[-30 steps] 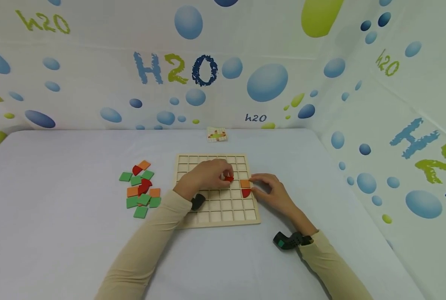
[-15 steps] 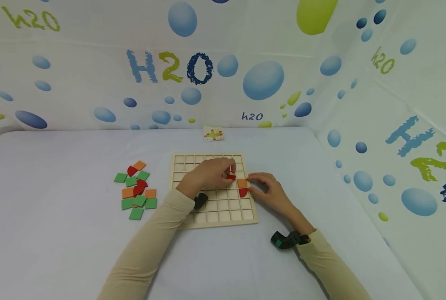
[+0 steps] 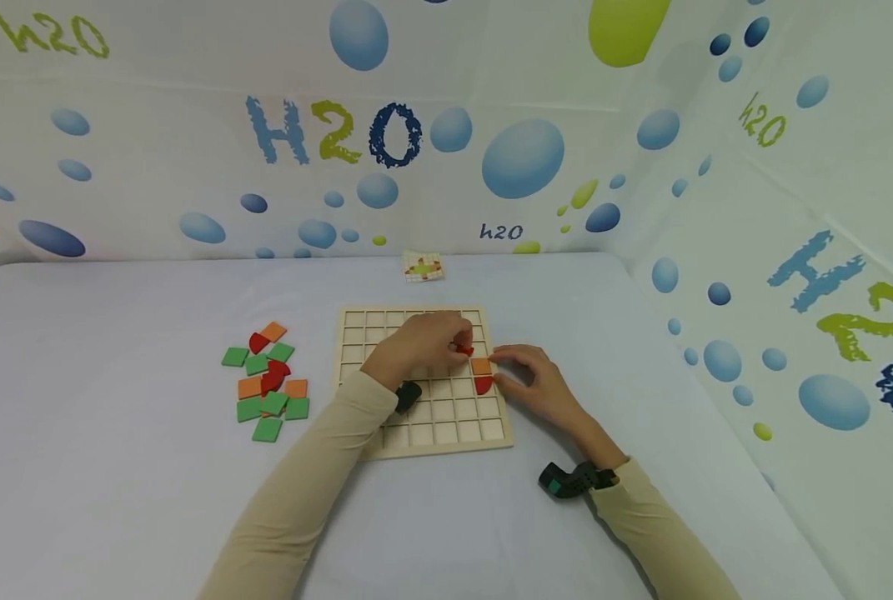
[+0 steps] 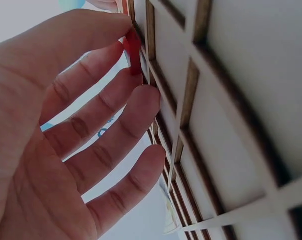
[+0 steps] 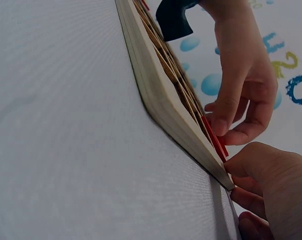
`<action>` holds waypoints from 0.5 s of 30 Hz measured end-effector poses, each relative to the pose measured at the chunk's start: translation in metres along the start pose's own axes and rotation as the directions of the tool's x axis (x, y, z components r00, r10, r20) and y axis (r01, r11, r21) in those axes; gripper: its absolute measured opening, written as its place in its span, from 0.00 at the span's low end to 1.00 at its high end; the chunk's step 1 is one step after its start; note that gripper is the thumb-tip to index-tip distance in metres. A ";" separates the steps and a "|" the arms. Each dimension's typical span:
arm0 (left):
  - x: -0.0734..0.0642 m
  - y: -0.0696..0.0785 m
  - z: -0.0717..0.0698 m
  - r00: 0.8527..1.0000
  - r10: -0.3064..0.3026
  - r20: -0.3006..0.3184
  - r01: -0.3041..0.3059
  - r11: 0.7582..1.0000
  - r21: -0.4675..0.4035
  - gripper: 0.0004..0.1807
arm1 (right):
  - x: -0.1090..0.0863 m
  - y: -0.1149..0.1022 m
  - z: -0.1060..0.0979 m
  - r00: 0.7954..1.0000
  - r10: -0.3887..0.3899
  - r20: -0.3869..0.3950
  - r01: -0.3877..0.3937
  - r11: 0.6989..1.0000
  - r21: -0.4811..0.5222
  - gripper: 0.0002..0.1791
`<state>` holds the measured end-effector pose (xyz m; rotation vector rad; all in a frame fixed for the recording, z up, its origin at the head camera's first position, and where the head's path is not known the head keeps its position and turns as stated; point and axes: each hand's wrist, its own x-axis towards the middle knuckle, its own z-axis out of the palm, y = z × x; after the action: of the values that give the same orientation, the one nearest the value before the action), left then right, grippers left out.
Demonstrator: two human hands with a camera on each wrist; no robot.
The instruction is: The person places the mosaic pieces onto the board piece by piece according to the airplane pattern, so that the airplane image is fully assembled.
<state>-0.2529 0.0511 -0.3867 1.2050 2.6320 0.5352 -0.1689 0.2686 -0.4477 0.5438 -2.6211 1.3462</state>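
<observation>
My left hand (image 3: pixel 425 343) pinches a small red tile (image 4: pixel 133 54) over the right half of a wooden grid board (image 3: pixel 446 410). In the left wrist view thumb and fingertips grip it close over the cells, the other fingers spread loosely. Its fingers partly cover the tile. At the board's right edge, my right hand (image 3: pixel 542 385) touches the frame with thumb and fingertips, its fingers loosely bent. Just inside that edge, an orange square tile (image 3: pixel 481 366) and a red rounded tile (image 3: pixel 484 385) lie in neighbouring cells.
Left of the board lies a loose pile of green tiles (image 3: pixel 268 430), orange tiles (image 3: pixel 296 388) and red tiles (image 3: pixel 275 375), some overlapping. A small pattern card (image 3: pixel 423 267) lies behind the board. Printed white cloth (image 3: pixel 521 158) hangs along the back and right.
My left hand, with the red tile, has shifted slightly toward the far side of the board and turned a little. The right hand stays at the edge. The head view has panned slightly right.
</observation>
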 end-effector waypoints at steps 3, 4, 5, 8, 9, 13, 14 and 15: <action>-0.001 -0.001 0.000 1.000 -0.005 0.005 0.005 1.000 -0.020 0.07 | 0.000 -0.002 0.000 1.000 0.006 -0.003 -0.006 1.000 -0.015 0.17; -0.001 -0.002 0.000 1.000 -0.006 0.007 0.007 1.000 -0.029 0.08 | 0.001 -0.002 0.000 1.000 0.008 -0.003 -0.008 1.000 -0.020 0.17; -0.002 -0.002 0.000 1.000 -0.008 0.008 0.008 0.999 -0.037 0.08 | 0.001 -0.002 -0.001 1.000 0.009 -0.002 -0.009 1.000 -0.023 0.17; -0.003 -0.003 0.001 1.000 -0.005 0.010 0.006 0.999 -0.052 0.10 | 0.001 -0.002 -0.001 1.000 0.006 0.000 -0.006 0.999 -0.034 0.16; -0.003 -0.003 0.001 1.000 -0.001 0.009 0.002 0.999 -0.050 0.10 | 0.001 -0.002 -0.001 1.000 0.005 0.002 -0.005 0.999 -0.033 0.16; -0.003 -0.002 0.001 1.000 0.001 -0.001 -0.001 1.000 -0.025 0.09 | 0.000 -0.001 -0.001 1.000 0.005 0.003 -0.005 0.999 -0.034 0.16; -0.002 -0.001 0.001 1.000 0.000 -0.003 0.000 1.000 -0.015 0.09 | 0.000 -0.001 0.000 1.000 0.008 0.004 -0.008 0.999 -0.033 0.16; -0.002 -0.001 0.001 1.000 -0.002 -0.009 0.002 1.000 -0.002 0.09 | 0.000 -0.001 0.000 1.000 0.011 0.005 -0.011 0.999 -0.031 0.16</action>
<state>-0.2518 0.0494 -0.3882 1.2022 2.6394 0.5438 -0.1687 0.2684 -0.4469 0.5298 -2.6479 1.3067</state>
